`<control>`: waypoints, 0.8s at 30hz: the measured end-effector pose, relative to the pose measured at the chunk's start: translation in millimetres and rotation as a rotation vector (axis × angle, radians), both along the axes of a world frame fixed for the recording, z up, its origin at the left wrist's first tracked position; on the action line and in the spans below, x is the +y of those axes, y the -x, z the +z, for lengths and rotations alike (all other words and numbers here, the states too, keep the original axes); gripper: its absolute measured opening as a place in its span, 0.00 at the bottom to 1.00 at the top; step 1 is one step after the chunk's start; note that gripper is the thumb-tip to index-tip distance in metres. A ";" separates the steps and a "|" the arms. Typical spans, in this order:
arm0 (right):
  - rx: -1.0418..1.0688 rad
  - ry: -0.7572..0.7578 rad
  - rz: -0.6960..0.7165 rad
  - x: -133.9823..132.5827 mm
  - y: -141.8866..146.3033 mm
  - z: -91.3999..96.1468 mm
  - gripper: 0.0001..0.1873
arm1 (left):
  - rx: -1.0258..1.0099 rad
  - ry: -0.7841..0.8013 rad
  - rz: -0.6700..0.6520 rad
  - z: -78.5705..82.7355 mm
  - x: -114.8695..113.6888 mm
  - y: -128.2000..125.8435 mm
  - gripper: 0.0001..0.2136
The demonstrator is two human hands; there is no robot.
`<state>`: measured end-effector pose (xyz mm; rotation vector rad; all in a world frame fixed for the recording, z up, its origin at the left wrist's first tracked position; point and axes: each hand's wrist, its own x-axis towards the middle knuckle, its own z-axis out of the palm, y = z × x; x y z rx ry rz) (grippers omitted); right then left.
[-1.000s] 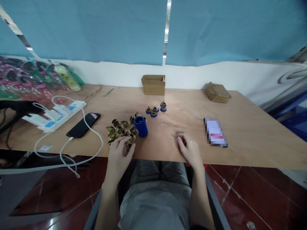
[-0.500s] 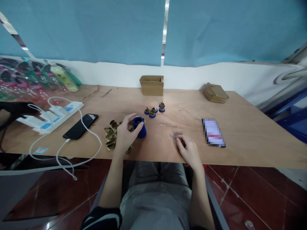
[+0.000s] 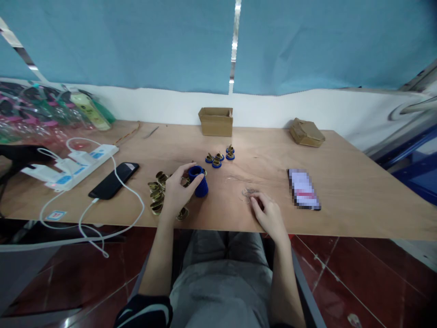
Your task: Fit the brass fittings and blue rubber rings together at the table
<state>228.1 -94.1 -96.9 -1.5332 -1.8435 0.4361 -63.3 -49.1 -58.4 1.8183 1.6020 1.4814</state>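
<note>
My left hand is curled round a stack of blue rings that stands on the table, thumb on its near right side and fingers behind. Around and beneath that hand lie several gold-coloured curved metal pieces, partly covered by it. My right hand rests on the tabletop with its fingertips pressed together at a small tangle of thin, wire-like loops. Whether a loop is pinched there is too fine to make out. Beyond the hands sit several blue rings with gold pieces on them.
An open cardboard box stands at the back, with a crumpled brown package to its right. A lit phone lies at right. On the left are a black phone, a power strip, white cables and several bottles.
The view has shifted very slightly. Both hands stay where they were, the left at the blue stack and the right at the thin loops.
</note>
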 end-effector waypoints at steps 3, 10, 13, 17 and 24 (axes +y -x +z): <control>-0.003 0.005 0.001 -0.4 0.1 0.9 0.12 | 0.009 -0.004 -0.002 -0.8 -0.3 0.2 0.20; 0.009 -0.006 -0.003 0.2 0.2 -1.3 0.13 | 0.034 -0.003 -0.001 0.4 -3.9 0.8 0.24; 0.044 0.003 -0.026 1.3 0.9 -2.6 0.13 | 0.121 -0.048 0.050 5.7 -11.9 -1.5 0.26; 0.052 0.021 -0.077 5.3 3.4 8.2 0.12 | 0.245 -0.249 0.161 10.6 -37.8 -15.0 0.22; -0.401 0.095 0.241 69.1 33.8 64.8 0.09 | 0.141 -0.173 -0.113 -34.0 -84.6 -58.2 0.05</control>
